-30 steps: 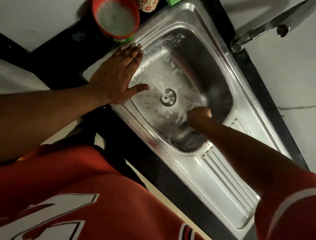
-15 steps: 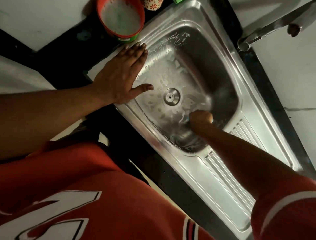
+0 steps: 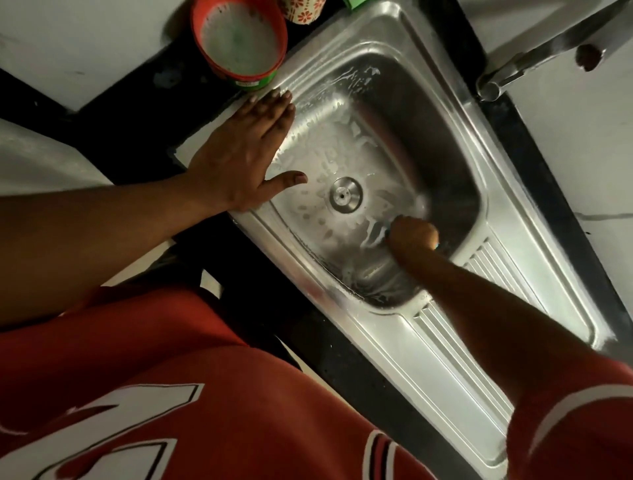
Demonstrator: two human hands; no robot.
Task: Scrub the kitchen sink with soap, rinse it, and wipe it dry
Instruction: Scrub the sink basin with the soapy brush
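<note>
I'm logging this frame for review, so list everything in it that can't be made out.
- Head view: whatever the right hand has in its grip, hidden under its own knuckles down in the sink.
- Head view: the tap's base, cut off by the top right edge.
- Head view: the cup and the green thing beside it, cut off by the top edge.
- Head view: the tub's label, too small and dark to read.

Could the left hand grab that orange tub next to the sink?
Probably yes. The left hand lies flat on the sink rim, its fingertips close to the orange tub, nothing between them.
</note>
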